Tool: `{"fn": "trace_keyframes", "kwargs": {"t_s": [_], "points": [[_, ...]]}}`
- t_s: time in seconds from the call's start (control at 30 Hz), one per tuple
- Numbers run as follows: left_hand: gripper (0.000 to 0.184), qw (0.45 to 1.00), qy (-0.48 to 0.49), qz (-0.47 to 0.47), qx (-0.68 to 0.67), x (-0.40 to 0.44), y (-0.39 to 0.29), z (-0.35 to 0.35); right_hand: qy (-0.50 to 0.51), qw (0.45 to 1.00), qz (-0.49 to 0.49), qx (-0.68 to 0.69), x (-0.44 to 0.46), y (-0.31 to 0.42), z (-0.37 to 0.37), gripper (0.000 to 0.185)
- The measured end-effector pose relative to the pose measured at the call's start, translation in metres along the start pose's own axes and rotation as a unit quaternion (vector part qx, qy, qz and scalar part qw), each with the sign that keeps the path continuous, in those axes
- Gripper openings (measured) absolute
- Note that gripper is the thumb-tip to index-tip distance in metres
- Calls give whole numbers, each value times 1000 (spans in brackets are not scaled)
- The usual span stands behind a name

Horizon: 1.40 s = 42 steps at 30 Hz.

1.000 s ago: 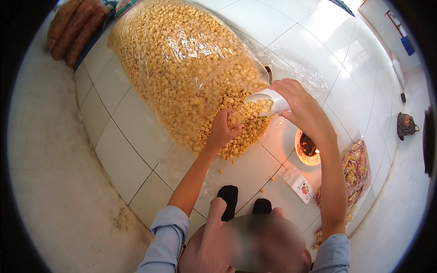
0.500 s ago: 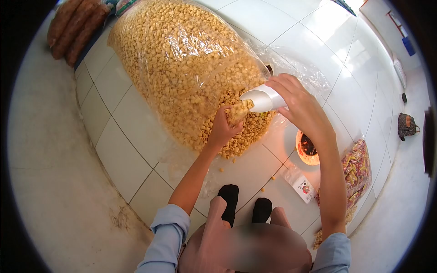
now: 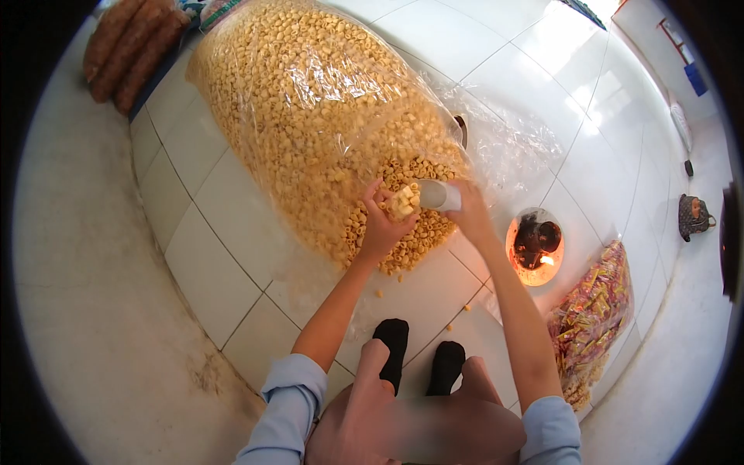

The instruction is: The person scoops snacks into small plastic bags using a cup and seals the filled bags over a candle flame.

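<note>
My left hand (image 3: 381, 231) is closed around a small clear bag (image 3: 404, 201) with pale yellow ring-shaped snacks inside. In my right hand (image 3: 471, 211) is a white scoop (image 3: 439, 195) with a slanted mouth, its open end turned toward the small bag and close against it. Whether the scoop touches the bag, I cannot tell. Both hands are over the open end of a large clear sack (image 3: 310, 132) full of the same snacks, some of which lie loose (image 3: 411, 252) at its mouth.
A pale dish (image 3: 535, 275) with dark residue and a small flame stands on the tiles at right. Beside it lies a clear bag of colourful packets (image 3: 595, 298). Long reddish-brown bags (image 3: 132, 50) are at upper left. A small backpack (image 3: 694, 217) is at far right.
My right hand has moved left and slightly down with the scoop. The small bag remains in my left hand. A printed white packet near the dish is now mostly behind my right arm.
</note>
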<state>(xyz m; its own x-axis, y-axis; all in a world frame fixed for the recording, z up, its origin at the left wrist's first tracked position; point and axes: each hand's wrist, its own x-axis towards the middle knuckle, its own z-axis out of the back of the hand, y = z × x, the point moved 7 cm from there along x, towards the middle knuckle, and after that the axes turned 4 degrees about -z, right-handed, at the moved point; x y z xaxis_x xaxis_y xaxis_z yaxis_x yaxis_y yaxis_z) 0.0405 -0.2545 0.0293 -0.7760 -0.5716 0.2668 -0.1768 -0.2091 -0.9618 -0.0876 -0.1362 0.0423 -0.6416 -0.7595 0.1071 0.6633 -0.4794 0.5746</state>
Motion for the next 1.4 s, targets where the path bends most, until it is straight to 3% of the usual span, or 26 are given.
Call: {"fn": "trace_keyframes", "kwargs": {"t_s": [0.1,0.17,0.2,0.27,0.37,0.47,0.63,0.83,0.9,0.93,1.0,1.03,1.1,1.2,1.3,1.37,1.4], "points": [[79,1000,-3,-21,-16,-1,2,-3,16,992,-70,102,-16,-8,-34,51],[79,1000,-8,-16,-12,-1,4,-3,-122,990,-17,63,-19,5,-24,48],[79,1000,-15,-12,-11,-1,4,-2,-122,990,-17,63,-16,16,-17,48],[79,999,-20,-1,-27,-1,4,-3,-86,967,12,240,-9,49,12,39],[77,998,-27,11,-51,-1,9,-4,-47,954,69,288,-5,73,30,27],[76,998,-17,33,-43,1,11,-3,10,955,85,284,-3,79,26,21],[76,996,9,73,-47,2,10,-2,17,951,70,300,0,81,20,12],[77,999,20,-22,38,1,3,0,-7,962,81,262,1,81,29,6],[64,995,18,20,-100,3,2,2,-22,967,103,230,1,85,37,5],[64,995,19,21,-100,7,-3,3,-28,971,119,206,1,87,40,5],[36,997,27,3,-69,20,-15,5,-35,973,137,182,0,88,43,5],[36,997,27,2,-69,25,-22,6,-35,974,128,186,0,85,43,5],[13,994,44,17,-103,33,-31,5,-38,973,122,191,2,84,45,5],[7,992,23,29,-123,40,-37,5,-45,972,100,206,5,78,46,5],[7,992,-15,53,-114,44,-43,9,-68,964,101,238,6,77,49,19],[7,991,-27,47,-121,49,-53,10,-67,853,-25,517,4,67,46,41],[7,990,-40,43,-129,52,-58,11,-70,853,-21,517,1,63,45,41]]}}
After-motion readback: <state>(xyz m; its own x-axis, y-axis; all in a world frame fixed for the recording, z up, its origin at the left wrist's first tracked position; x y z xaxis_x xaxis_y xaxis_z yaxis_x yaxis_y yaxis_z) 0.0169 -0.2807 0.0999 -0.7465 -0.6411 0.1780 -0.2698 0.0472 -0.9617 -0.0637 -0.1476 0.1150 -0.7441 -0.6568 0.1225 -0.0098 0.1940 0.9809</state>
